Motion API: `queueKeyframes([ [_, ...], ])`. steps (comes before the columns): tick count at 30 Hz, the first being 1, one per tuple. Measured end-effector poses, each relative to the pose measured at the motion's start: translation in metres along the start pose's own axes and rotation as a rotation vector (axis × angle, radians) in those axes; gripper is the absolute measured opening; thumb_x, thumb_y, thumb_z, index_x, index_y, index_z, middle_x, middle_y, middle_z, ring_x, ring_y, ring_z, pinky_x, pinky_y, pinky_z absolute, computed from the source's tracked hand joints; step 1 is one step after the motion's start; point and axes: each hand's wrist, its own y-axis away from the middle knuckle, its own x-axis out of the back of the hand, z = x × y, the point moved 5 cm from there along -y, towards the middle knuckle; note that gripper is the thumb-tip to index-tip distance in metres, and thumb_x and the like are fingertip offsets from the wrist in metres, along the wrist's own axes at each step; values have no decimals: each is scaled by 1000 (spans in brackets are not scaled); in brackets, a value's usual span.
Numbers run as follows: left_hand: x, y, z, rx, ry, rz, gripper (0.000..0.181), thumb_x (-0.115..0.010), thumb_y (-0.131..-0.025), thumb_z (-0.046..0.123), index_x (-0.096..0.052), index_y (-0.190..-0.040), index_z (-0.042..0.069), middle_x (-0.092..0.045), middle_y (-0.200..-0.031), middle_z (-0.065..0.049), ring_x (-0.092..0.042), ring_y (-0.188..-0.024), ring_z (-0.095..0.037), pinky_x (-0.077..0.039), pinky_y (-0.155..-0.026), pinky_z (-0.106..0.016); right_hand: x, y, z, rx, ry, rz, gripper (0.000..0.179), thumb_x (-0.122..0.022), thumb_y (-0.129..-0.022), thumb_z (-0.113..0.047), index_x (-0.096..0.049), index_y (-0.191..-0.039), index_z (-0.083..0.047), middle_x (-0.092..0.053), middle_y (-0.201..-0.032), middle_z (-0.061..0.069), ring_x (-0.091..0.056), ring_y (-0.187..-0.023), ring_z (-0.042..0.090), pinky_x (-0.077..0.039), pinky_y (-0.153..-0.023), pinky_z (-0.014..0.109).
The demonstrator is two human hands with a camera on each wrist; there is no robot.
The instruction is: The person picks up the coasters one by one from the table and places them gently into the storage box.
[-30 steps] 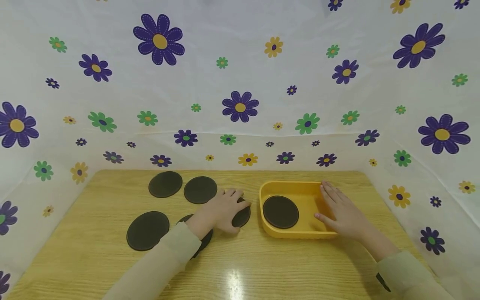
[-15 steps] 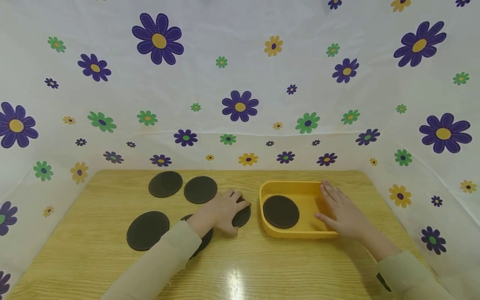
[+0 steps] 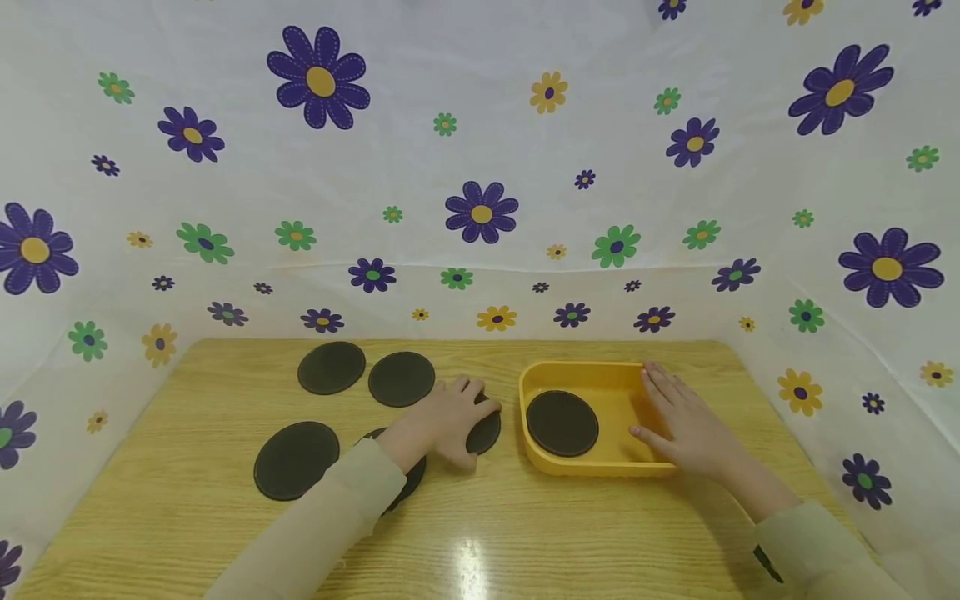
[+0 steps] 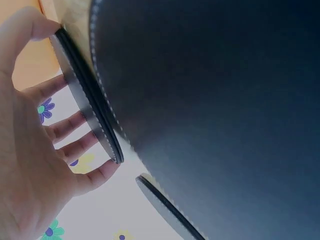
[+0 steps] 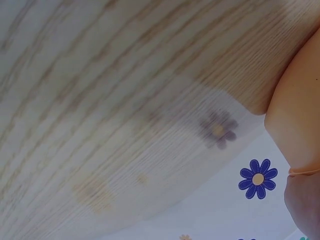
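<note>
My left hand (image 3: 444,423) spans a round black stitched coaster (image 3: 486,432) that lies on the table just left of the yellow tray (image 3: 592,468). In the left wrist view, thumb and fingertips grip the rim of that coaster around its edge. Another dark coaster (image 3: 562,423) sits inside the tray at its left end. My right hand (image 3: 678,425) rests on the tray's right end, fingers straight and together, thumb reaching over the inside. The right wrist view shows only the tray's outer wall (image 5: 300,100) and a bit of the hand.
Under and around the left forearm lie several more black coasters; one (image 3: 405,479) is partly hidden by the sleeve, and others are at the left (image 3: 296,461) and back (image 3: 332,367). A flowered white cloth (image 3: 480,150) walls off the wooden table (image 3: 525,533).
The left thumb has drawn in slightly toward the coaster's edge. The right hand, tray and other coasters stay where they were.
</note>
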Motion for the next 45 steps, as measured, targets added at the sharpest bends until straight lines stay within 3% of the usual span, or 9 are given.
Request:
queueKeyframes([
  [7,10,5,-3,-16,10,40,88,-77,-78,53,-47,-157,30,-45,-155,-13,-44,-142,-32,-48,-106,-60,0,-1,0,2,2,5,90,-58,-106,-46,-23,-163,12,-19,-172,33,-17,-163,47,15,-126,18],
  [20,55,8,0,-77,-22,94,88,-79,-80,54,-48,-157,26,-46,-157,-15,-45,-144,-37,-47,-110,-62,-3,-1,2,1,8,5,89,-59,-105,-47,-24,-163,12,-19,-172,32,-20,-161,49,14,-127,20],
  [26,70,1,7,-121,-46,136,88,-77,-80,54,-48,-158,26,-45,-157,-15,-44,-144,-36,-47,-109,-58,-4,1,3,-6,6,12,89,-58,-106,-47,-24,-163,11,-19,-173,31,-19,-162,47,14,-127,20],
  [34,76,-17,24,-161,-74,199,86,-76,-78,58,-49,-155,31,-45,-155,-11,-44,-140,-31,-47,-102,-50,-5,-2,4,-1,0,23,89,-60,-105,-46,-24,-163,11,-18,-174,30,-21,-161,49,12,-128,21],
  [41,78,-40,47,-206,-55,178,87,-75,-80,59,-48,-157,30,-43,-159,-11,-42,-144,-32,-44,-110,-54,-3,-2,3,0,-4,31,89,-60,-105,-46,-26,-163,11,-20,-173,31,-22,-160,50,10,-129,22],
  [45,80,-52,61,-224,-54,170,87,-75,-81,60,-47,-158,31,-42,-160,-11,-43,-144,-31,-44,-112,-54,-3,-1,3,-10,-1,26,89,-60,-105,-47,-25,-163,11,-20,-173,31,-22,-160,49,6,-133,29],
])
